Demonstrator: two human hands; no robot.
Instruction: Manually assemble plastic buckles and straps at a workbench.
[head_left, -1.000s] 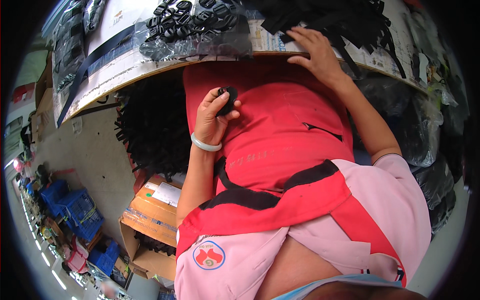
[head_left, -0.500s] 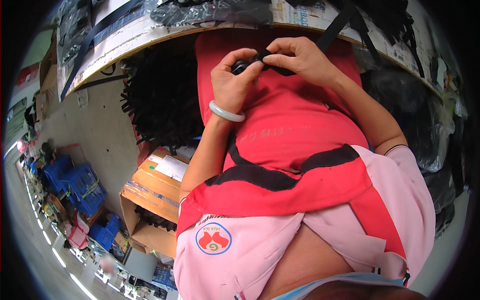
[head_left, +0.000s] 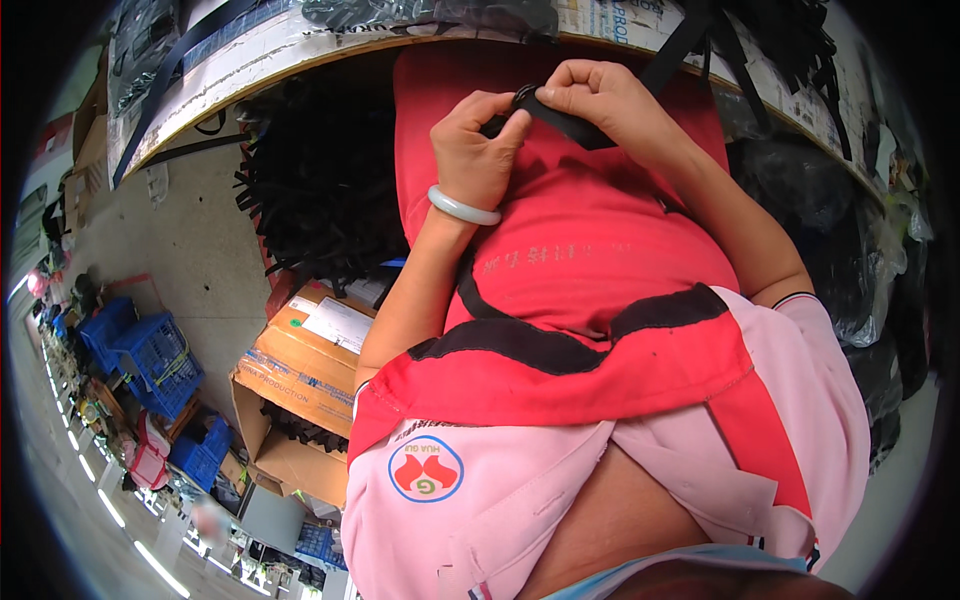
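Here, 2 hands, left hand (head_left: 478, 150) & right hand (head_left: 600, 100), gripping 1 black strap (head_left: 570, 125)

A black webbing strap (head_left: 572, 122) and a small black buckle piece (head_left: 522, 98) at its end, pinched between both hands just below the table's edge, the strap slanting down to the right.

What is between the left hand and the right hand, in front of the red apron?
In the head view, a small black plastic buckle on a black webbing strap lies between the left hand and right hand; both hands pinch it.
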